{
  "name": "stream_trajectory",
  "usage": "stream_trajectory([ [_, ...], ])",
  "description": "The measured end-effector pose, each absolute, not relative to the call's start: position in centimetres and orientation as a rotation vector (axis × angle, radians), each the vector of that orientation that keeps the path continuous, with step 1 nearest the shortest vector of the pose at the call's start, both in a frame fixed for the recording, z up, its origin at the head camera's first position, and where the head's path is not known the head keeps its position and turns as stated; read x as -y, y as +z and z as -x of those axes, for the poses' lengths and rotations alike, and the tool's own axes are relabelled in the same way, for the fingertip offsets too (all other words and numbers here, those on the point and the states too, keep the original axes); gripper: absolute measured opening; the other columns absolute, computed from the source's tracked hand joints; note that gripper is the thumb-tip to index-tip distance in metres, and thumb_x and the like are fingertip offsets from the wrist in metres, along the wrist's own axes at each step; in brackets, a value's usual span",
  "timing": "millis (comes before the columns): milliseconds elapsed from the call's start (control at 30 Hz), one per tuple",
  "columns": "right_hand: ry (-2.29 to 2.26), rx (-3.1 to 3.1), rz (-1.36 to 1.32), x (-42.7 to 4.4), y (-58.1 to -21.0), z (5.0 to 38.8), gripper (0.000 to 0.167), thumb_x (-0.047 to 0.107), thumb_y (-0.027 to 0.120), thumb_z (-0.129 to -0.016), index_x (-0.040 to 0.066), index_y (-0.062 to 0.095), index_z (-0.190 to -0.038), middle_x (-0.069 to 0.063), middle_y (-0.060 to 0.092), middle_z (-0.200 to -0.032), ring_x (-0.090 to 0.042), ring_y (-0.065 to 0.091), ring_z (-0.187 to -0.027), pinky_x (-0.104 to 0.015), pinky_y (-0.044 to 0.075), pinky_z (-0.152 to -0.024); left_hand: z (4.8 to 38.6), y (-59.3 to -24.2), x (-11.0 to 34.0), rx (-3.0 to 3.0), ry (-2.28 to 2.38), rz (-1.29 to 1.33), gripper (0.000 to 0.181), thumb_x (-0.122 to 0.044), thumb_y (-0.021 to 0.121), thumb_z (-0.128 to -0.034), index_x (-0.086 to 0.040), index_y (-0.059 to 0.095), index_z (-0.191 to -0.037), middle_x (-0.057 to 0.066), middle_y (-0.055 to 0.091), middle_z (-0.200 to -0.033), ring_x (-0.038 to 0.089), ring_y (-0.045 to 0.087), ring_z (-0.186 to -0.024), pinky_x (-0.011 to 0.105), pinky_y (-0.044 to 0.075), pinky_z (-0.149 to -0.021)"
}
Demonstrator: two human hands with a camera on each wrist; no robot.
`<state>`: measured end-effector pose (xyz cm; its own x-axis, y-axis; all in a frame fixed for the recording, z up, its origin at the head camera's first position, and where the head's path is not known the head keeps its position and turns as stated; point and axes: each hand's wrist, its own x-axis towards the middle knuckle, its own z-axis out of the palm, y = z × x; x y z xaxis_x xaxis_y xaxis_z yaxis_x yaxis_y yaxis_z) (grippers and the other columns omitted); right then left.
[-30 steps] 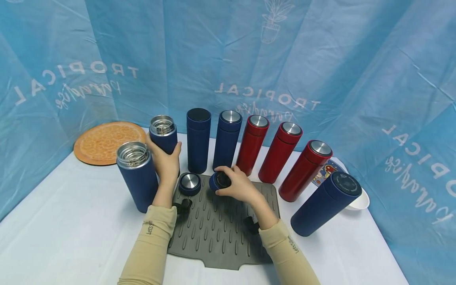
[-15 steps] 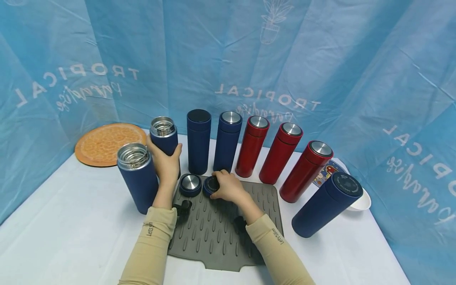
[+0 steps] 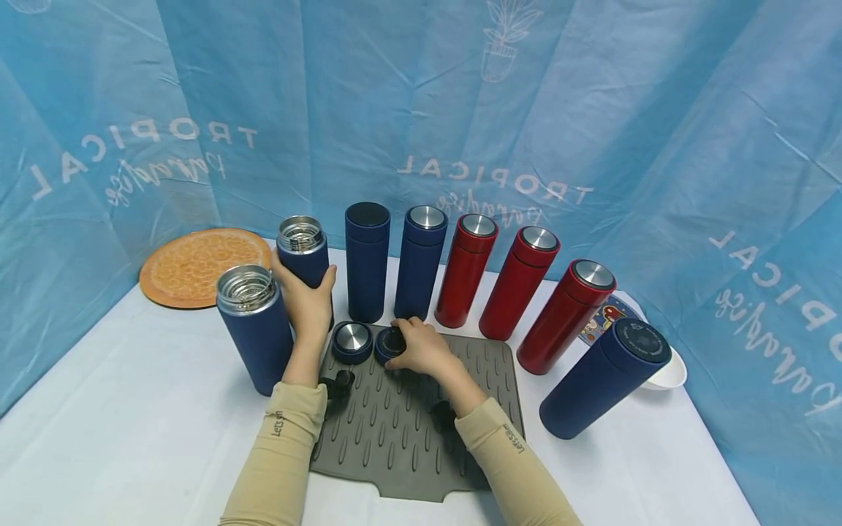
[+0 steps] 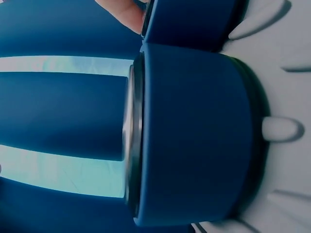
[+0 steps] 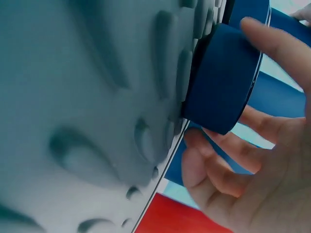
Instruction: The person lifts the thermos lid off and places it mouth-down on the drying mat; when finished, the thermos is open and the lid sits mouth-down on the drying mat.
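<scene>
My left hand (image 3: 305, 303) holds an uncapped navy thermos bottle (image 3: 305, 263) standing at the back left; its steel mouth is bare. Another uncapped navy bottle (image 3: 253, 336) stands just left of that hand. On the grey mat (image 3: 395, 453), my right hand (image 3: 427, 347) pinches a navy lid with a black top (image 3: 389, 343) between thumb and fingers. That lid (image 5: 221, 77) rests on the ribbed mat in the right wrist view. Beside it, apparently touching, sits a navy lid with a silver top (image 3: 351, 342), large in the left wrist view (image 4: 194, 131).
Behind the mat stand two capped navy bottles (image 3: 367, 263) and three red ones (image 3: 520, 285). A capped navy bottle (image 3: 601, 380) stands at the right, before a white bowl (image 3: 667, 372). An orange round board (image 3: 204, 267) lies at the back left.
My right hand has moved left with the black-topped lid and brought it down next to the silver-topped lid. The left hand stays on its bottle.
</scene>
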<state>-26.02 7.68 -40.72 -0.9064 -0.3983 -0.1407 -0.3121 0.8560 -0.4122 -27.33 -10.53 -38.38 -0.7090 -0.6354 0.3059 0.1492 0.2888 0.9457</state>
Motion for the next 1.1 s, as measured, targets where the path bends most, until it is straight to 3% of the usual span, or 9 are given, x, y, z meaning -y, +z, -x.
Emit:
stream_trajectory([
  [333, -0.918, -2.75, 0.482, -9.9, -39.9, 25.2, 0.07, 0.041, 0.068, -0.08, 0.017, 0.04, -0.139, -0.017, 0.044, -0.134, -0.03, 0.047, -0.118, -0.05, 0.043, -0.09, 27.4, -38.5, 10.5, 1.889, -1.471, -0.436, 0.086, -0.024, 0.071, -0.0812, -0.014, 0.014, -0.145, 0.017, 0.029, -0.143, 0.032, 0.037, -0.127, 0.047, 0.031, -0.102],
  [567, -1.128, -2.742, 0.442, -12.8, -39.4, 24.6, 0.059, 0.032, 0.065, -0.084, 0.011, 0.044, -0.136, -0.019, 0.05, -0.126, -0.034, 0.053, -0.108, -0.047, 0.048, -0.082, 27.4, -38.5, 10.6, 1.892, -1.47, -0.43, 0.087, -0.024, 0.07, -0.0815, -0.013, 0.013, -0.146, 0.017, 0.028, -0.144, 0.029, 0.034, -0.129, 0.045, 0.029, -0.104],
  [767, -1.261, -2.742, 0.364, -15.3, -39.7, 24.3, 0.054, 0.023, 0.066, -0.083, 0.011, 0.048, -0.133, -0.018, 0.055, -0.119, -0.029, 0.056, -0.101, -0.043, 0.049, -0.079, 27.4, -38.5, 10.6, 1.898, -1.464, -0.434, 0.088, -0.025, 0.07, -0.0815, -0.014, 0.012, -0.146, 0.017, 0.028, -0.145, 0.029, 0.034, -0.13, 0.045, 0.029, -0.104],
  [1100, -1.37, -2.692, 0.261, -19.3, -39.9, 23.4, 0.048, 0.018, 0.067, -0.083, 0.011, 0.052, -0.128, -0.016, 0.058, -0.116, -0.028, 0.059, -0.103, -0.044, 0.05, -0.083, 27.3, -38.4, 10.6, 1.902, -1.468, -0.43, 0.088, -0.024, 0.07, -0.0818, -0.013, 0.012, -0.146, 0.017, 0.027, -0.145, 0.029, 0.032, -0.131, 0.045, 0.028, -0.104],
])
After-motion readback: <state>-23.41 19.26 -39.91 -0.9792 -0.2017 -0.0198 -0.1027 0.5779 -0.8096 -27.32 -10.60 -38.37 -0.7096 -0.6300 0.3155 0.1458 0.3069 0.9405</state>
